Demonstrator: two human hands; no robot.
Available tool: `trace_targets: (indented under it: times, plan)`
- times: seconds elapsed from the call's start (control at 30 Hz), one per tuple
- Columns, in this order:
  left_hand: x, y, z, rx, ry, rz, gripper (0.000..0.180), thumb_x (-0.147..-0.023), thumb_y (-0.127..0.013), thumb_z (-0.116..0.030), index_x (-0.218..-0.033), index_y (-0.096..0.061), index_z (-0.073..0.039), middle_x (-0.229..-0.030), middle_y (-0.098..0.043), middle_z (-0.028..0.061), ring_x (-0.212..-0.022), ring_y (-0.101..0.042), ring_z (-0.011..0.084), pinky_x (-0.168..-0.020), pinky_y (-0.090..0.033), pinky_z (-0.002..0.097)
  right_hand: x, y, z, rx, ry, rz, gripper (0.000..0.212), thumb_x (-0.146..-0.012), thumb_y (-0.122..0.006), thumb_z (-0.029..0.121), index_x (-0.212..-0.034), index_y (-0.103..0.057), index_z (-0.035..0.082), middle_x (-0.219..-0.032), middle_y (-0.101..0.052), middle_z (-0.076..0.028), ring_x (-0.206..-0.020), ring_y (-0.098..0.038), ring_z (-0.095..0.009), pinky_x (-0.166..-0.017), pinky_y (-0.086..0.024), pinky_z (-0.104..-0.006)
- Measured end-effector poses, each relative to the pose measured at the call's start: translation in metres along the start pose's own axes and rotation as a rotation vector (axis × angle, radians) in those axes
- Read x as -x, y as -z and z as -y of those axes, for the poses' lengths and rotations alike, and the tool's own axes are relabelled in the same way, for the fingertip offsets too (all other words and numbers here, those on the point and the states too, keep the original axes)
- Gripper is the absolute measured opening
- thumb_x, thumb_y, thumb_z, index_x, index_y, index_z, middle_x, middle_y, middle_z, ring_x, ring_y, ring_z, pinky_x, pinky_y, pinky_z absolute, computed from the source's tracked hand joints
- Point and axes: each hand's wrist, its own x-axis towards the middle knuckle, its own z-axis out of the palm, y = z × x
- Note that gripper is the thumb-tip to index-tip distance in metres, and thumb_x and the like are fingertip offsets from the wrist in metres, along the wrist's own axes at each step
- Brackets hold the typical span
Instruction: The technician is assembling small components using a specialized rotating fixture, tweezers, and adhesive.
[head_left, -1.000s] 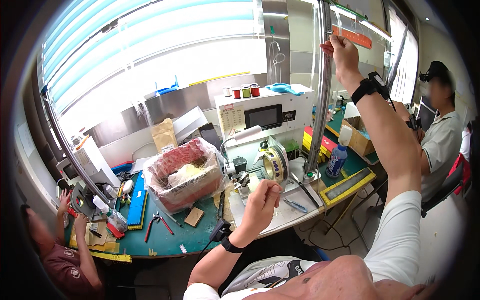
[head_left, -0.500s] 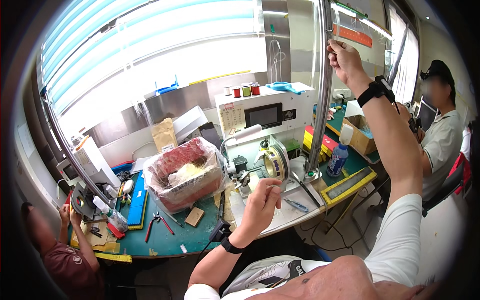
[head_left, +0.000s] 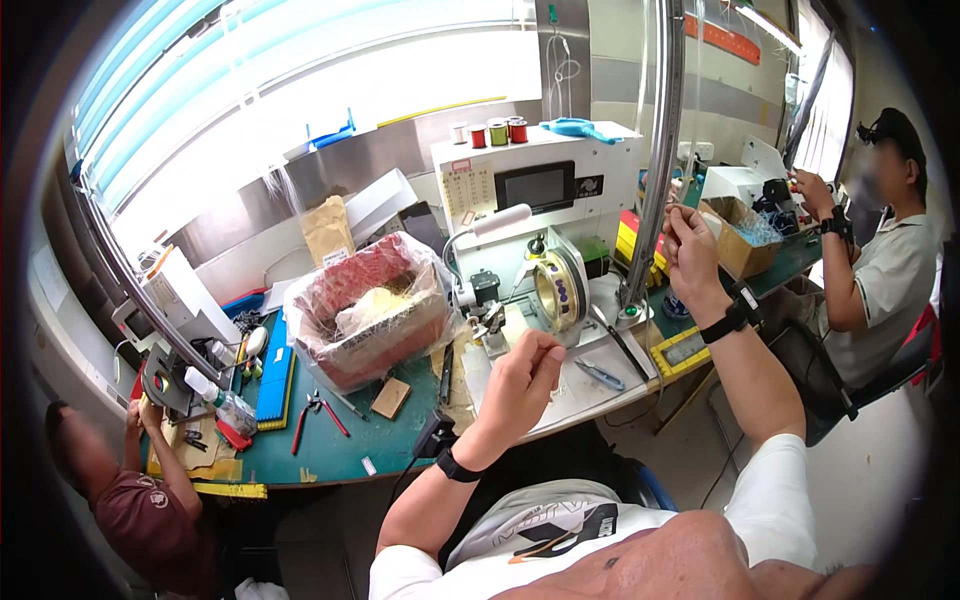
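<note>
My left hand (head_left: 520,392) is raised in front of the white machine (head_left: 610,185), with thumb and fingers pinched together. My right hand (head_left: 692,255) is held higher and farther right, beside the upright metal pole (head_left: 662,150), its fingertips also pressed together. Whatever either pinch holds is too fine to make out. Just beyond my left hand is the machine's round wheel (head_left: 556,298), gold inside with a clear rim. A blue-handled small tool (head_left: 598,374) lies on the white board to its right.
A plastic-lined red box (head_left: 390,345) stands left of the machine. Red-handled pliers (head_left: 302,432) and a small wooden block (head_left: 390,398) lie on the green tabletop (head_left: 350,480). Thread spools (head_left: 498,134) stand on the machine. One co-worker (head_left: 150,520) sits left, another (head_left: 880,270) right.
My right hand has come down from high beside the pole to about the machine's mid-height, still pinched. My left hand stays nearly in place. The right co-worker's hand has come into view, raised.
</note>
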Motion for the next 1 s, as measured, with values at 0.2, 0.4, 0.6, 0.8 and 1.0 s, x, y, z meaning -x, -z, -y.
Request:
trace_targets:
  times: [0.2,0.4,0.6,0.8,1.0]
  plan:
    - [0.002,0.001,0.006,-0.021,0.004,0.014,0.01,-0.117,-0.062,-0.009,-0.114,-0.061,0.001,-0.078,-0.062,0.0022,-0.07,-0.057,0.0085,-0.064,-0.045,0.0277,0.02,0.038,-0.059,0.095,-0.105,-0.142,0.016,-0.115,-0.071,0.023,-0.122,-0.073,0.008,-0.087,-0.06,0.006,-0.063,-0.048,-0.003,-0.052,-0.037,-0.0216]
    - [0.005,0.003,0.019,-0.028,0.037,-0.05,0.009,-0.115,-0.065,-0.008,-0.113,-0.063,0.001,-0.073,-0.064,0.0059,-0.064,-0.059,0.0129,-0.062,-0.048,0.031,0.022,0.045,-0.08,0.053,-0.169,-0.144,0.017,-0.115,-0.071,0.022,-0.124,-0.072,0.008,-0.084,-0.057,0.005,-0.066,-0.05,-0.004,-0.055,-0.04,-0.0216]
    - [0.007,0.005,0.021,-0.043,0.072,-0.022,0.01,-0.117,-0.063,-0.01,-0.114,-0.062,0.0,-0.082,-0.062,0.0005,-0.071,-0.058,0.0069,-0.064,-0.046,0.0252,0.026,0.053,-0.089,0.106,-0.245,-0.112,0.014,-0.115,-0.069,0.018,-0.12,-0.07,0.005,-0.086,-0.06,0.002,-0.065,-0.051,-0.005,-0.055,-0.039,-0.0218]
    - [0.008,0.015,0.008,0.013,0.15,0.195,0.012,-0.115,-0.066,-0.01,-0.111,-0.064,0.001,-0.08,-0.062,0.0007,-0.071,-0.06,0.0067,-0.064,-0.046,0.024,0.069,0.039,-0.068,0.393,-0.279,0.119,0.015,-0.114,-0.065,0.015,-0.116,-0.072,0.002,-0.09,-0.061,0.003,-0.073,-0.051,-0.004,-0.063,-0.04,-0.0233]
    - [0.006,0.045,-0.028,0.251,0.081,0.663,0.037,-0.116,-0.07,-0.034,-0.119,-0.075,0.003,-0.101,-0.078,0.009,-0.089,-0.068,0.0151,-0.08,-0.054,0.0315,0.095,0.058,-0.062,0.999,0.171,-0.022,0.026,-0.114,-0.067,0.02,-0.126,-0.072,-0.003,-0.109,-0.072,-0.011,-0.098,-0.068,-0.022,-0.087,-0.054,-0.0367]
